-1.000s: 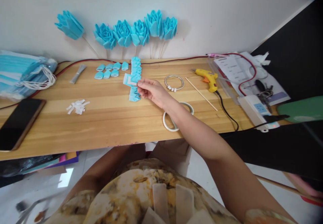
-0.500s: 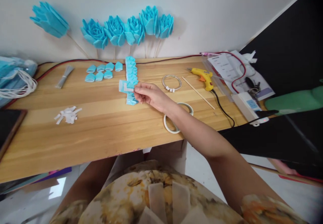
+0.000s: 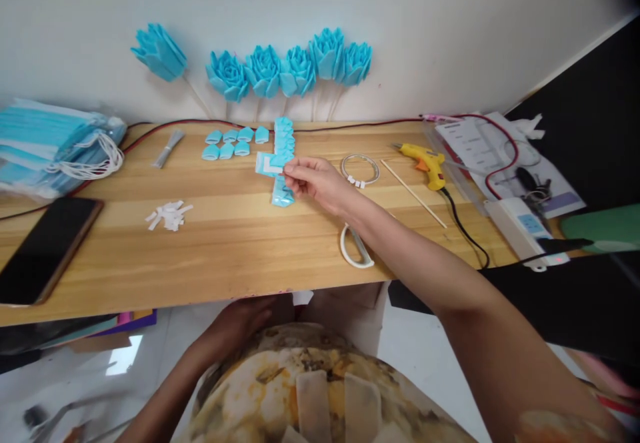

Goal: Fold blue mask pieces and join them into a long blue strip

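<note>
Beside seven petals point(image 3: 226, 151), right hand point(image 3: 320, 180) pinches one blue strip point(image 3: 267, 162).

Light-blue folded piece point(image 3: 266, 163), yellow glue gun point(image 3: 425, 158), wood-grain table point(image 3: 225, 250), perhaps white scissors point(image 3: 356, 251).

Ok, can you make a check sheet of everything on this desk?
Surface: wooden table, bare in front.
Work things: blue-white piece held at a petal strip; loose petals left of it.
Clutter: masks, phone, scraps, scissors, glue gun, stick, wire ring.
Grips: right hand shut on the piece; left hand below the table edge, grip unclear.
Cables: red cable along the wall; black cord from the glue gun to the front edge.
Surroundings: blue flowers against a white wall.
</note>
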Tool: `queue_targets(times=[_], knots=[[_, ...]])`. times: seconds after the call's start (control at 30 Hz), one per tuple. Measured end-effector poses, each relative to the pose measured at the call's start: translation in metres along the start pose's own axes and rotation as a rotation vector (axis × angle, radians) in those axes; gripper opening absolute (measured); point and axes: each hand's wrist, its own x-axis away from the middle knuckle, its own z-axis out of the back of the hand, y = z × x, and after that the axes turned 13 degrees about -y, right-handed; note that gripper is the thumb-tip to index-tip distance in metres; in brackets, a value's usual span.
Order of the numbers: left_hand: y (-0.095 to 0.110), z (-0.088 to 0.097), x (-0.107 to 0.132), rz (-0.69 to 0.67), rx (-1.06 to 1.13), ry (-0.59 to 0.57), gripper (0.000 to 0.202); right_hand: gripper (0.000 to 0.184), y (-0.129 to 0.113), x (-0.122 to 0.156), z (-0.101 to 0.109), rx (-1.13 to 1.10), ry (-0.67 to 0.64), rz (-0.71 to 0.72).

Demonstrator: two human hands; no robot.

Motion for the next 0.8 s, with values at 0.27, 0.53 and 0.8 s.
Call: queue_targets(times=[0.27,0.53,0.8], knots=[[0.052,0.052,0.039,-0.038,-0.033,0.028,0.029,0.017,0.000,-0.003,-0.009,0.421,0.145,0.123],[0.077,0.120,-0.079,-0.091,-0.253,0.599,0.021,0.023,0.015,0.009,-0.003,0.533,0.254,0.213],[0.040,0.123,-0.123,-0.119,-0.074,0.724,0.020,0.021,0.016,0.009,-0.012,0.447,0.254,0.184]])
